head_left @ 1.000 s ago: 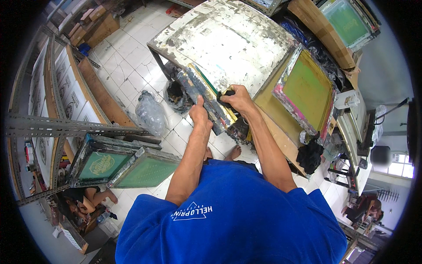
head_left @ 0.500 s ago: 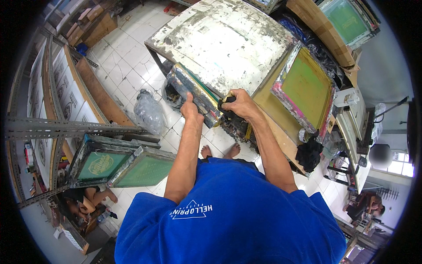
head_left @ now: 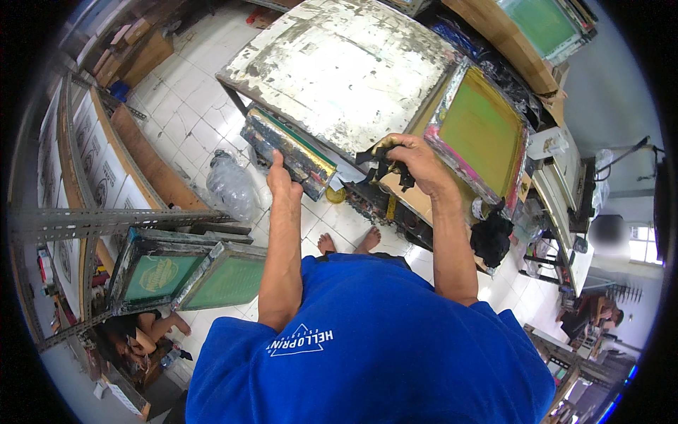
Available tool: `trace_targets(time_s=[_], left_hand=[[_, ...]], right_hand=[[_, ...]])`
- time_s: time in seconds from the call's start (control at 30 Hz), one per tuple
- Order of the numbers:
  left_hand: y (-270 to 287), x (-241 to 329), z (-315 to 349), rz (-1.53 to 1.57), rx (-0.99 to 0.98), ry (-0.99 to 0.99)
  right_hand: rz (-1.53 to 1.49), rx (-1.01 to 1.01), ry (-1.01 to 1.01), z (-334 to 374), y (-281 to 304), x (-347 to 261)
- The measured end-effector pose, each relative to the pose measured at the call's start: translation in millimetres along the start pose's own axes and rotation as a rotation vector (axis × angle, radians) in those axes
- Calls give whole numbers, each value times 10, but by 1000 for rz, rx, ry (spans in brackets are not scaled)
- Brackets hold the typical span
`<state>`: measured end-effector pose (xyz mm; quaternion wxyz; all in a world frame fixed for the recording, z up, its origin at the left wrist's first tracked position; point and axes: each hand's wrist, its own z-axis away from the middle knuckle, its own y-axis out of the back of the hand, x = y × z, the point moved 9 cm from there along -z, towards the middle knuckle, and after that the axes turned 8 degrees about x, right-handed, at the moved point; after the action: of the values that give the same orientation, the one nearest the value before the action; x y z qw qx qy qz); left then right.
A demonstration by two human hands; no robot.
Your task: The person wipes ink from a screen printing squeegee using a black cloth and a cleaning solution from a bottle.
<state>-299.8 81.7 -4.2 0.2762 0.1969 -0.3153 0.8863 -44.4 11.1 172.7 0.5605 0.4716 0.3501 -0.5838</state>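
Observation:
My left hand (head_left: 280,180) is closed round the near side of a screen printing frame (head_left: 289,147), its thumb on the dark, ink-stained bar. The frame tilts on edge against the near left side of a worn white table (head_left: 339,78), and a strip of green mesh shows behind the bar. To the right, above the table's near corner, my right hand (head_left: 422,164) grips a crumpled black rag (head_left: 385,162) with yellowish smears. The rag hangs apart from the frame. Part of my right hand's fingers is hidden behind the rag.
Another screen frame (head_left: 480,131) with yellow-green mesh leans at the table's right. Two green screens (head_left: 222,279) stand at lower left, below a metal rack (head_left: 120,220). A clear plastic bag (head_left: 233,187) lies on the floor. Black cloth (head_left: 492,237) hangs at right. Other people sit at lower left and far right.
My right hand has moved right and up, taking the rag away from the frame's end. My left hand and the frame have shifted slightly left in the view.

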Motion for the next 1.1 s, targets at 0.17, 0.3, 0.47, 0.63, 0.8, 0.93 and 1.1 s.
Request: trace_targets(time_s=[0.17,0.3,0.47,0.63,0.8,0.93,1.1], left_hand=[[-22,-18,-77,-24,-41,-25],[-57,25,-1,-65,-58,-12],[-96,59,38,-123,-43,-43],[-191,-29,16,-176,-75,-24],[-317,-113,170,-228,-73,-42],[-360,-155,199,-232,-79,-58],[-419,-193,228,-259,-106,-67]], right_hand=[[106,104,-39,271,470,73],[310,124,-72,640,1077,324],[403,215,35,1193,1632,462],[909,270,-305,1543,2110,774],[948,481,-291,1818,2662,873],[831,619,-230,1905,3105,868],[441,703,-38,1674,3461,1051]])
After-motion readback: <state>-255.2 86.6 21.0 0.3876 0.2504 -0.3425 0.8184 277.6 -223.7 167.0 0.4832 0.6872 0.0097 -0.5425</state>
